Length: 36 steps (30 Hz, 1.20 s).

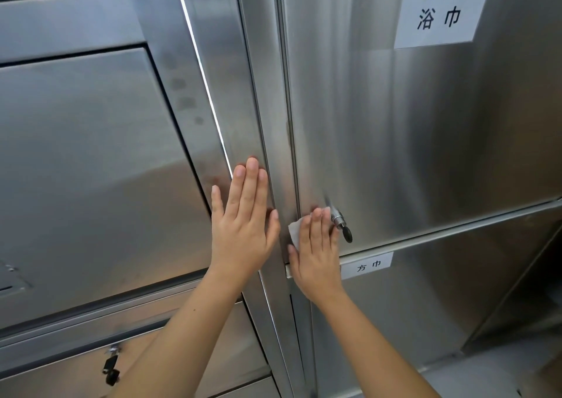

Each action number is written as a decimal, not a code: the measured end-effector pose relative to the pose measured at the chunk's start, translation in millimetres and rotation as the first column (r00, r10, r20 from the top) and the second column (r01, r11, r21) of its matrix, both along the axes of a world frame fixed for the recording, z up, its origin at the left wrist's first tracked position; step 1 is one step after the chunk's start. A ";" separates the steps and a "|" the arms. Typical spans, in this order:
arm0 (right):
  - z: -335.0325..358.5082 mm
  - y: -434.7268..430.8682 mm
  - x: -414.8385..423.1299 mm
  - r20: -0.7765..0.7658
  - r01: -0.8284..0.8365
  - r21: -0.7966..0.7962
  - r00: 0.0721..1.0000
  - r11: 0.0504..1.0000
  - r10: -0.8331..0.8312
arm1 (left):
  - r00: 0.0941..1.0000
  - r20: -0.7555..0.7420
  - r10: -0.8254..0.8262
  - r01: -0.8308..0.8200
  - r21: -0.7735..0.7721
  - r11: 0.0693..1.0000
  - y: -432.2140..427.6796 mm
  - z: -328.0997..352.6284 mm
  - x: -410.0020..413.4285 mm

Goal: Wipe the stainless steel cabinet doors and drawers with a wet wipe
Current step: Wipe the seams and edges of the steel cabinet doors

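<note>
Brushed steel fills the view, catching soft streaks of light, with a bright strip of reflection (203,72) down one vertical edge. 2 white paper labels (441,17) with dark characters are stuck on.

Door labels (441,17): "浴巾", "方巾"

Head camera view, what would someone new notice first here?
Two bare hands pressed flat on brushed steel at centre: the left hand on the vertical post between cabinets, the right hand holding a white wet wipe against the right door's lower left corner, beside a lock with a key. Next, the big white label upper right, and smudges up the left cabinet's frame.
</note>
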State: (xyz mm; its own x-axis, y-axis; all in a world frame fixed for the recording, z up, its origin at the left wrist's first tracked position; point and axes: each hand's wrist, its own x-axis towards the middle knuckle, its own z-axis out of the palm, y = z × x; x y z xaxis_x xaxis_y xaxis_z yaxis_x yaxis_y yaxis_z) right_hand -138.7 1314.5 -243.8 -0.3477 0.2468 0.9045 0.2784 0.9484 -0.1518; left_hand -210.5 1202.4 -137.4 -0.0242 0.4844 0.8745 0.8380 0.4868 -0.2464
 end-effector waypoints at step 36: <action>242.1 24.2 -13.9 -0.175 0.119 0.156 0.980 0.981 -0.091 | 0.984 -0.113 0.138 -0.117 0.170 0.978 15.0 130.7 4.7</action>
State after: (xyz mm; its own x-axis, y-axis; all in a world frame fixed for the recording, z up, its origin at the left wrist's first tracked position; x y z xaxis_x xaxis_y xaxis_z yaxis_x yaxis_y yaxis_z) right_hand -152.6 1338.7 -1.6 -0.1692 0.1168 0.9786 0.3619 0.9310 -0.0485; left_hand -205.8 1217.4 -6.7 0.0370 0.3356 0.9413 0.7345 0.6296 -0.2533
